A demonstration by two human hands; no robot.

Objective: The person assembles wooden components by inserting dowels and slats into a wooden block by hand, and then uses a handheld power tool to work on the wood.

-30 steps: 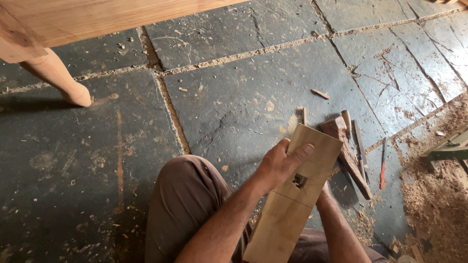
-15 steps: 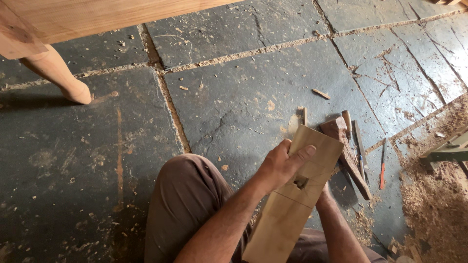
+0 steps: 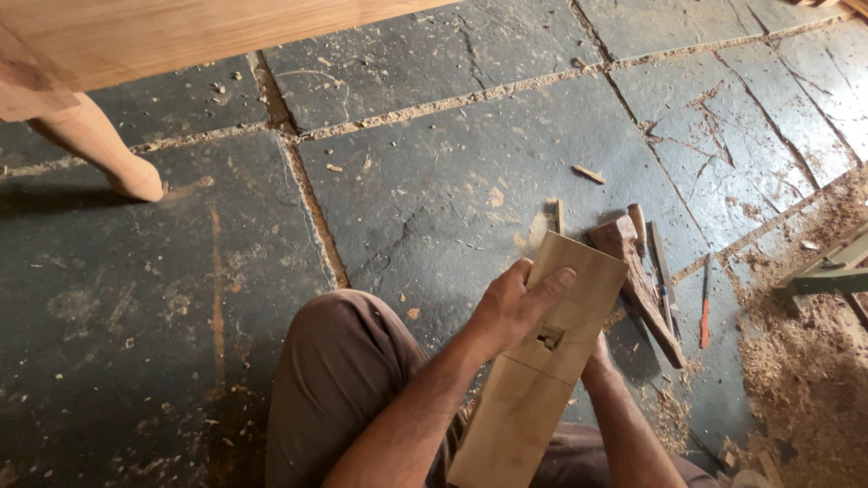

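Fingers [image 3: 551, 282] clasp plank [image 3: 533, 380]; right hand [image 3: 597, 357] seemingly hidden.

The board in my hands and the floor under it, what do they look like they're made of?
The board looks like pale, unfinished wood: matte face, faint grain, a small cut slot. The floor seems to be dark stone slabs, rough and scratched, with sawdust in the joints.

Soft, even daylight fills the frame, brighter toward the right, where the sawdust [image 3: 814, 361] looks pale and warm. The dark stone floor [image 3: 434, 163] shows a dull sheen at upper centre but no hard glare. A soft shadow spreads left of the turned wooden leg [image 3: 99, 149] at upper left. Focus is sharp across the middle; the lower edge is slightly soft.
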